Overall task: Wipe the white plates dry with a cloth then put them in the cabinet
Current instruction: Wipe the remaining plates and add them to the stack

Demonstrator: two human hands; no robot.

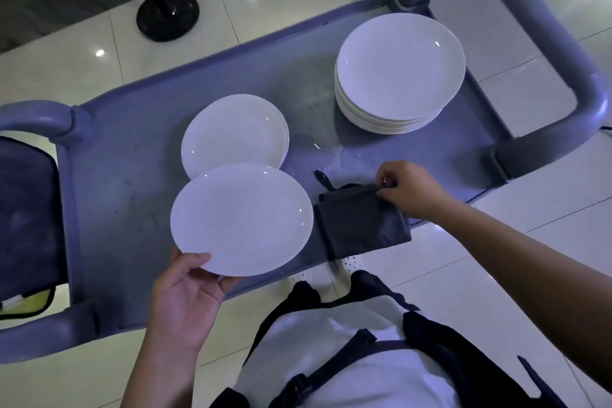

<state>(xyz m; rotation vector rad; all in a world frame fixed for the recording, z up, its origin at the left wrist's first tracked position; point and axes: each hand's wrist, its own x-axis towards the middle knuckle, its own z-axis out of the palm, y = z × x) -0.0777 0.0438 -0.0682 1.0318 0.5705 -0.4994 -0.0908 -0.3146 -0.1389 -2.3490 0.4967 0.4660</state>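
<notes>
One round white ceramic plate (241, 219) is held above the grey plastic cart tray (139, 129) serving as worktop; the left hand (185, 295) grips its rim at 7 o'clock, thumb on top. Right hand (409, 190) pinches the far edge of a folded dark grey cloth (359, 223) at the plate's 3 o'clock. A short stack of white plates (233, 134) lies at 12 o'clock, a taller stack of white plates (399, 71) at 1 o'clock. Judgement: lift the cloth fully, keep the plate level, wipe centre outward, then the underside. Water beads (331, 151) on the tray are faint; no cabinet is in view.
</notes>
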